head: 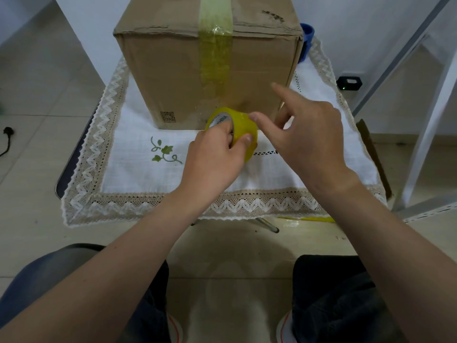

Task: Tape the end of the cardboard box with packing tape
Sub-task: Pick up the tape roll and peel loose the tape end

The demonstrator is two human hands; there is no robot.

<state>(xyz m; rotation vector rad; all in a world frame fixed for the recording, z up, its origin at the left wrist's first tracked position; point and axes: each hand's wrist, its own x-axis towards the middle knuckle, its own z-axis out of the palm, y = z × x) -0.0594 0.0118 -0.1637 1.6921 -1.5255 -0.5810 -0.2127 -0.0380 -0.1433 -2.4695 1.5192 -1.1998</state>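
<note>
A brown cardboard box stands on a small table covered by a white lace-edged cloth. A strip of yellowish tape runs over the box's top and down its near face. Just in front of the box's lower edge, my left hand grips a roll of yellow packing tape, fingers through its core. My right hand hovers beside the roll with fingers apart; its thumb tip touches the roll's top and its index finger points at the box face.
A blue object sits behind the box's right side. A small black device lies on the floor to the right, near a white metal frame. A black cable lies at far left. My knees are below the table.
</note>
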